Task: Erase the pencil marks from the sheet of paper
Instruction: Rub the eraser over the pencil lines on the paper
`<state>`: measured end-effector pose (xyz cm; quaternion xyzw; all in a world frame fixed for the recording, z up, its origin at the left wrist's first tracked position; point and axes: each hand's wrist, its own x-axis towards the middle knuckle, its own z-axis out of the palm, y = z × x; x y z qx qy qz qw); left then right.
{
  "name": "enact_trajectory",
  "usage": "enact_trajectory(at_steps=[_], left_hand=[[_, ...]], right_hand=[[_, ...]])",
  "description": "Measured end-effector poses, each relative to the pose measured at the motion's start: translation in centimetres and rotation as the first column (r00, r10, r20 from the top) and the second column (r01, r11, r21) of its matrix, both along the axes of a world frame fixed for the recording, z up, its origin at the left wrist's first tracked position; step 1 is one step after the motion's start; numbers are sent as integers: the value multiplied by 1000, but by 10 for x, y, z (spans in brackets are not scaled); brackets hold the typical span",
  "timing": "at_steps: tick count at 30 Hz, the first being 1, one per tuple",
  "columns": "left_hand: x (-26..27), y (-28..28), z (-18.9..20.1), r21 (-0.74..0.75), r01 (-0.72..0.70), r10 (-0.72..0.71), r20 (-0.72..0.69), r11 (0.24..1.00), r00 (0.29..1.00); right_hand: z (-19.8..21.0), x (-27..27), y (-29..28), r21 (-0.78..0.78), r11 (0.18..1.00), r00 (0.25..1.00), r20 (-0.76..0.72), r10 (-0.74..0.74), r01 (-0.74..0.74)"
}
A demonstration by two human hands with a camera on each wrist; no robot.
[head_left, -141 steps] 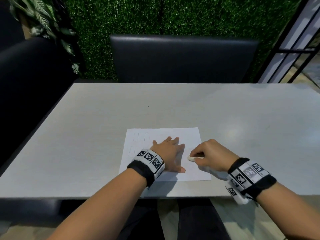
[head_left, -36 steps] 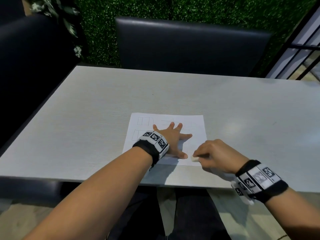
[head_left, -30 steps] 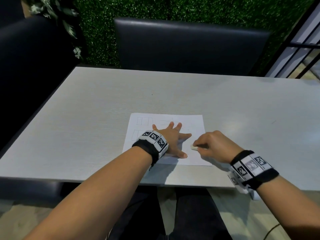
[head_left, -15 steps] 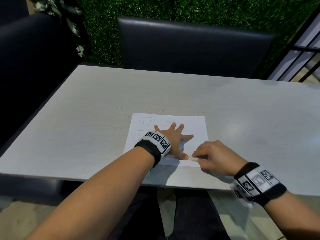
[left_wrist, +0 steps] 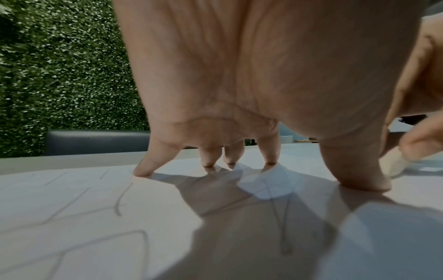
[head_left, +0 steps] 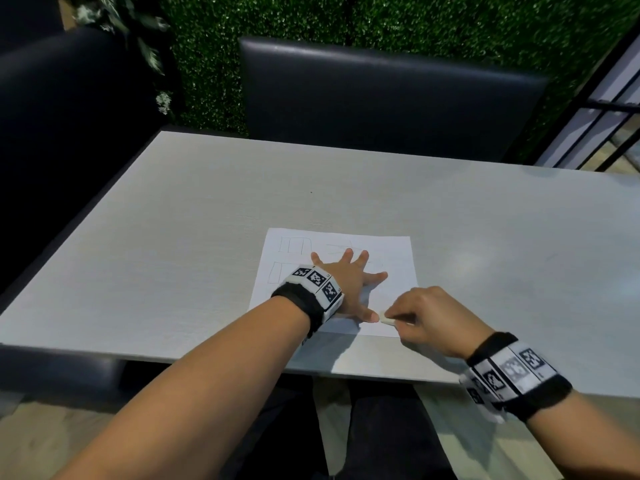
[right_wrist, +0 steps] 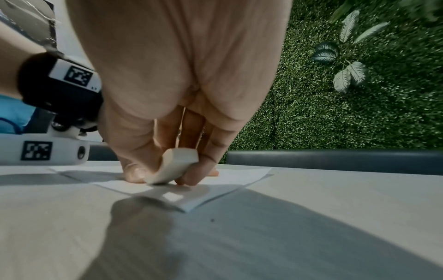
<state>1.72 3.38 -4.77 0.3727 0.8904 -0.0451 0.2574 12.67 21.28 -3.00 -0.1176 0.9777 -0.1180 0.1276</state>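
The white sheet of paper (head_left: 394, 258), bearing faint pencil marks (head_left: 292, 244), is lying near the table (head_left: 173, 237) edge, the left hand (head_left: 346, 282) pressing it with spread fingers while the right hand (head_left: 433, 320) is pinching a white eraser (head_left: 387, 319) against it.

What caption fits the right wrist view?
Right hand pinches white eraser against the sheet of paper.

The left hand (head_left: 348, 284) covers the middle of the sheet of paper (head_left: 394, 258), hiding any pencil marks beneath. Most of the eraser (head_left: 387, 319) is hidden within the right hand's fingers (head_left: 398, 308).
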Motion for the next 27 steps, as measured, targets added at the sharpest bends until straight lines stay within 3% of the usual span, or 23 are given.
enact_trajectory(at_steps=[4, 10, 17, 23, 27], left_hand=[[1, -15, -1, -9, 46, -47, -51, 999, 998], [-2, -23, -4, 18, 26, -26, 7, 999, 1000], [-1, -22, -2, -6, 19, -19, 2, 1000, 1000], [3, -19, 4, -1, -5, 5, 36, 1000, 999], [1, -22, 5, -14, 1, -1, 41, 1000, 999]], right_hand=[[-3, -2, 1, -9, 1000, 1000, 6, -13, 13], [8, -30, -2, -115, 985, 989, -65, -135, 127], [11, 7, -7, -97, 994, 999, 27, 47, -45], [4, -35, 1, -135, 985, 992, -51, -119, 111], [0, -20, -5, -67, 997, 998, -31, -50, 48]])
